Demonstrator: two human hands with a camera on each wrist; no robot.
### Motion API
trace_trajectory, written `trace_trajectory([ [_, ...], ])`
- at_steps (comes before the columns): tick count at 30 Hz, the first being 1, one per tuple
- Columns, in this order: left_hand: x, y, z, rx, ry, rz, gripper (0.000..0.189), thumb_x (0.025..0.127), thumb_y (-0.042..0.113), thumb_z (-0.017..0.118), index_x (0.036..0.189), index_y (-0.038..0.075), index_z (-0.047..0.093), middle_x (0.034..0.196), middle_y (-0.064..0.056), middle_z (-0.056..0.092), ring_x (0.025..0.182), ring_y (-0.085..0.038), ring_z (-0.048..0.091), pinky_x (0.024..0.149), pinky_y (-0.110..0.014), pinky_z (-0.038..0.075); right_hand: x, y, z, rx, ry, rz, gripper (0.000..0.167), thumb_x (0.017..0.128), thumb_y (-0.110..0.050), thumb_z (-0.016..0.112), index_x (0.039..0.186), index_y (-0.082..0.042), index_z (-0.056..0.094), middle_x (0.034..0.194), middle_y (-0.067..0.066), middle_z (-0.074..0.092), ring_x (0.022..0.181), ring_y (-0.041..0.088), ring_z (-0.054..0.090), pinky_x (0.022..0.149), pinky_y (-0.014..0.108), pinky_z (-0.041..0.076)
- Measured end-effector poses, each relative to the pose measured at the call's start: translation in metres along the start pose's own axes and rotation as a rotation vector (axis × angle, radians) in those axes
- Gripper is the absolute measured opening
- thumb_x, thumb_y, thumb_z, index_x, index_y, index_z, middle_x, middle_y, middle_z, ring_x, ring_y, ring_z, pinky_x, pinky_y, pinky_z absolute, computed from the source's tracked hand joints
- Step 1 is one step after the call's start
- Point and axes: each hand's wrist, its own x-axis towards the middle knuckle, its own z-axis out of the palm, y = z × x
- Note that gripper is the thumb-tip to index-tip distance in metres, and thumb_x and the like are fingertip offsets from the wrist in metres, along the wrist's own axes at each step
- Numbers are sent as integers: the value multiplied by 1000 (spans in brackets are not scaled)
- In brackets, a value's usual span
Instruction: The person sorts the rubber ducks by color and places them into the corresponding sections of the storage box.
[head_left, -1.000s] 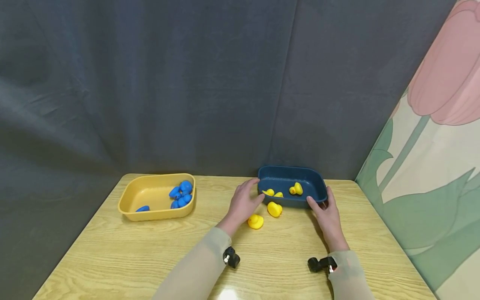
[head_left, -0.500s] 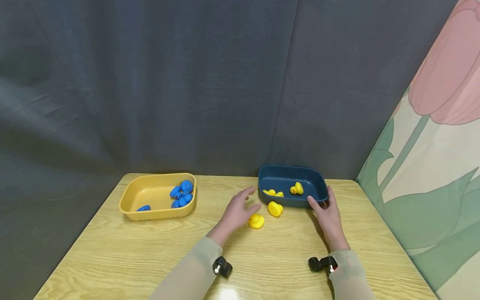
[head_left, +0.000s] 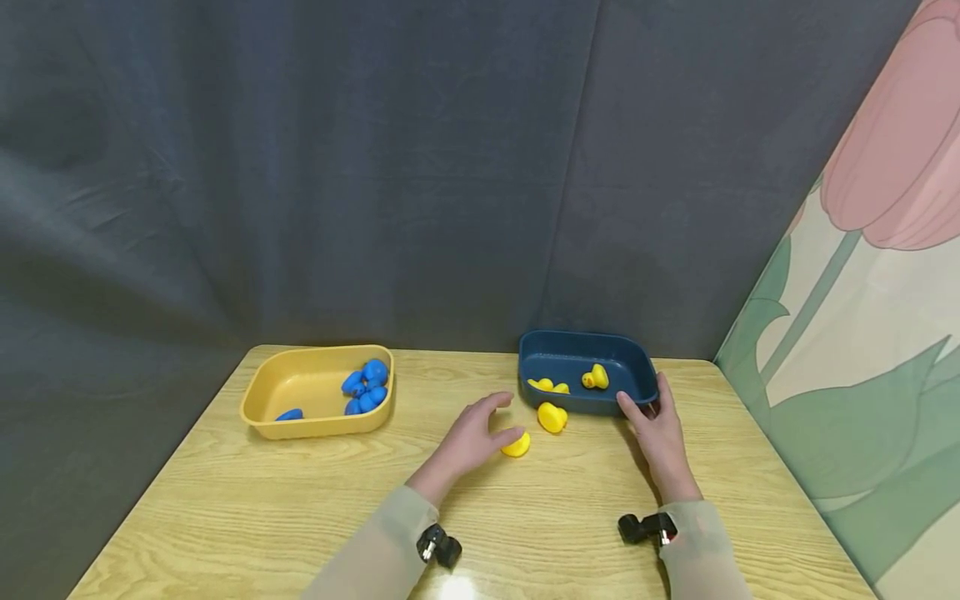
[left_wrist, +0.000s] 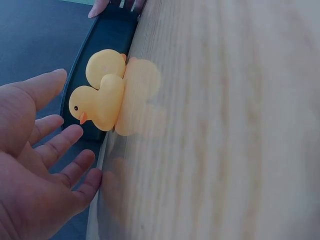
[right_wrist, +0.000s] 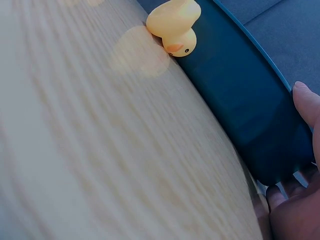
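My left hand [head_left: 468, 437] is spread beside a yellow rubber duck [head_left: 518, 447] on the table, thumb partly over it in the head view. In the left wrist view the fingers lie apart from the upright duck [left_wrist: 111, 102]. My right hand [head_left: 663, 446] grips the front right corner of a dark blue plastic tub [head_left: 592, 406], thumb at the rim. A second rubber duck [head_left: 552, 417] lies tipped against or close to the tub's front wall. Inside the tub are a duck [head_left: 597, 377] on its side and a few yellow shapes [head_left: 543, 384] half hidden by the wall.
A yellow plastic tub [head_left: 315, 429] with several glossy blue toys [head_left: 367, 390] stands at the back left of the wooden table [head_left: 525, 525]. A dark grey curtain [head_left: 420, 183] hangs behind the table. On the right is a tulip-patterned cloth [head_left: 847, 375].
My left hand has let go of the tub's left front corner and moved down and left to the nearer duck. The right hand has stayed at the tub's corner.
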Motion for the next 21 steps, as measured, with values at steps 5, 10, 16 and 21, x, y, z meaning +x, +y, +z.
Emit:
trace_trajectory([
  [5,-2,-3,3,18,-16,-9,65,102,31,84,158,10,59,153,-9,65,143,-33,57,123,-50,45,1,0,0,1,-9,3,106,110,-44,69,178,-28,-10,185,12,0,168,36,16,131,52,26],
  [10,-4,-5,4,47,-25,2,65,100,27,87,156,9,61,152,-8,66,142,-32,57,122,-50,45,1,-1,1,1,-10,1,107,109,-47,70,178,-28,-10,184,12,1,167,36,17,131,52,26],
  [16,-6,-7,4,77,-35,14,64,98,23,88,155,9,62,150,-7,67,142,-33,56,122,-51,45,3,1,2,10,-6,-6,107,109,-46,70,178,-27,-9,184,11,1,167,35,18,131,51,26],
  [21,-7,-7,4,97,-42,28,63,96,20,89,153,10,63,148,-6,68,140,-32,57,120,-49,46,4,1,2,6,-2,-9,107,109,-46,70,178,-27,-9,184,11,1,167,35,17,130,51,27],
])
